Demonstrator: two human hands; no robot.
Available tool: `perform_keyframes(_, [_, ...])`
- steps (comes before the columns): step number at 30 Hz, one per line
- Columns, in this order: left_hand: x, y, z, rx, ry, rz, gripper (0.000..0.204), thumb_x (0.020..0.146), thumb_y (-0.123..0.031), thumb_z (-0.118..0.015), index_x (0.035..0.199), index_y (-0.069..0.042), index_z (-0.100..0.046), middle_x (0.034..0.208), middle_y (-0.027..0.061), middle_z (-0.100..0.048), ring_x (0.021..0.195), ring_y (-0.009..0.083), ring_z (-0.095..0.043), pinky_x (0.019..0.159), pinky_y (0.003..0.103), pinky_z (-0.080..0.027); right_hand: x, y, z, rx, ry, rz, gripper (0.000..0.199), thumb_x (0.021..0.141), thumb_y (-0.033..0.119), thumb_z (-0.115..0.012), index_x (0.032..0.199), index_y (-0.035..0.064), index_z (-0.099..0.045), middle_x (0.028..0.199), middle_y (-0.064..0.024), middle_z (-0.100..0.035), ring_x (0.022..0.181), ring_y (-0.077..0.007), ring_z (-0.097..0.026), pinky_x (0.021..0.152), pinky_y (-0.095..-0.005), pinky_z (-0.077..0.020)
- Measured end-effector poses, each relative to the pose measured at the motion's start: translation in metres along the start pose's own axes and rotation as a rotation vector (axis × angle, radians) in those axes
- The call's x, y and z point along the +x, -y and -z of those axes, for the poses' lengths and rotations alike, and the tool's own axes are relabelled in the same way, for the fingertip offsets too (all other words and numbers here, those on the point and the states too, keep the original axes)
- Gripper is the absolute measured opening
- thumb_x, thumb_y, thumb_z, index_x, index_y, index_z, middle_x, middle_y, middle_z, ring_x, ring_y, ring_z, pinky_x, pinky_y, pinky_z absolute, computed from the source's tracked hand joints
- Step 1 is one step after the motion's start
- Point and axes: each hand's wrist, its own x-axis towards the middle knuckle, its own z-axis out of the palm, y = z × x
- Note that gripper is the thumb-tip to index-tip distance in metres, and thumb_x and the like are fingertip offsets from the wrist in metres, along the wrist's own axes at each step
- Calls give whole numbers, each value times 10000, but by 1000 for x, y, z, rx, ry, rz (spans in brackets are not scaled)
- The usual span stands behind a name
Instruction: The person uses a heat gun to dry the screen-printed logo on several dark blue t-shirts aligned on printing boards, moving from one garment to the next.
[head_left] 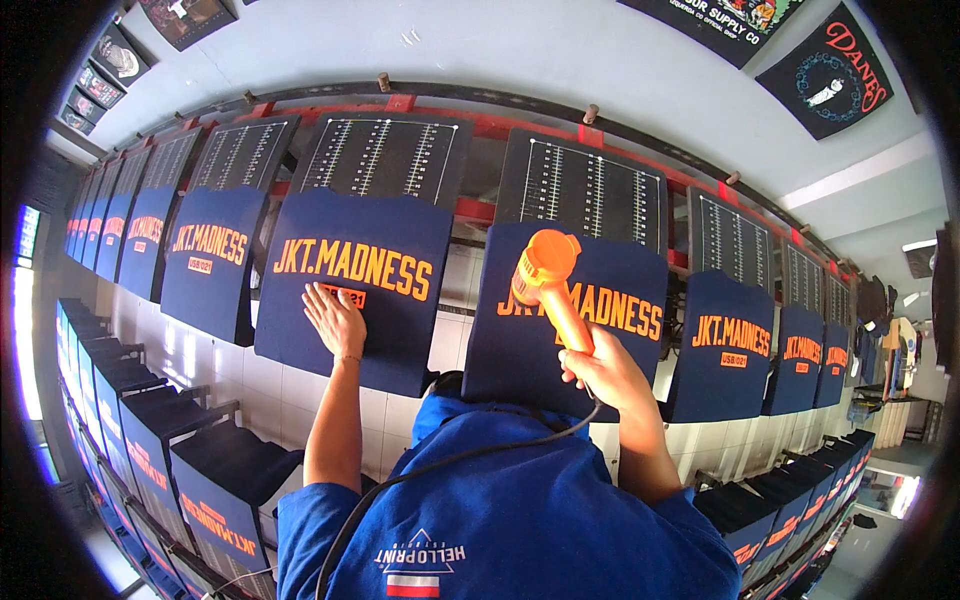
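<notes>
My right hand (608, 375) is wrapped round the handle of an orange hair dryer (550, 265), with a dark cord (480, 455) running from it across my blue shirt. The dryer is above a navy T-shirt (625, 275) with orange lettering and hides part of that print. Fingers stretched out, my left hand (336, 322) lies flat on another navy T-shirt (300, 235) to the left. It partly covers a small orange block under the lettering. Both shirts lie on dark printing boards (380, 155) marked with white scales.
More printed navy shirts on boards continue left (207, 250) and right (722, 345). A red and black rail (400, 103) runs behind them. Another row of shirts stands at the lower left (215, 500) and lower right (750, 515). Framed prints (830, 75) hang on the wall.
</notes>
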Motion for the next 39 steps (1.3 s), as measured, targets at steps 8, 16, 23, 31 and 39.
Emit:
perform_keyframes(8, [-14,-6,0,-5,-2,-34,622,1026,-371,-306,1491,37,-236,1571,207,-211,1473,347,-143,1196,448,-96,20,17,1,68,-81,74,349,911,106,-600,1218,-18,-487,850,-45,-605,690,-99,-614,558,-231,-501])
perform_keyframes(16, [-23,-9,3,-26,-17,-42,603,1022,-348,-335,1485,32,-256,1566,201,-228,1471,347,-151,1194,453,-108,-9,0,12,37,22,1,372,903,145,-613,1212,-16,-485,833,-36,-595,686,-103,-628,548,-239,-505])
perform_keyframes(23, [-35,-13,3,-35,-37,-67,585,1020,-344,-355,1485,2,-278,1568,192,-228,1466,356,-163,1193,458,-120,-16,-7,18,21,24,22,303,895,159,-614,1131,0,-508,831,-31,-594,688,-106,-632,552,-243,-510])
perform_keyframes(31, [-73,-25,15,-24,-25,-15,593,1007,-342,-399,1477,4,-293,1563,227,-207,1461,369,-166,1194,453,-119,5,1,29,-20,-77,97,355,901,145,-607,1207,0,-501,837,-32,-602,671,-100,-622,543,-245,-509])
perform_keyframes(39, [-103,-38,16,7,-50,137,591,1005,-353,-399,1474,-5,-305,1565,228,-195,1459,372,-165,1195,450,-108,14,-9,49,67,-10,120,350,905,140,-598,1205,-9,-498,817,-33,-599,668,-95,-623,530,-232,-501])
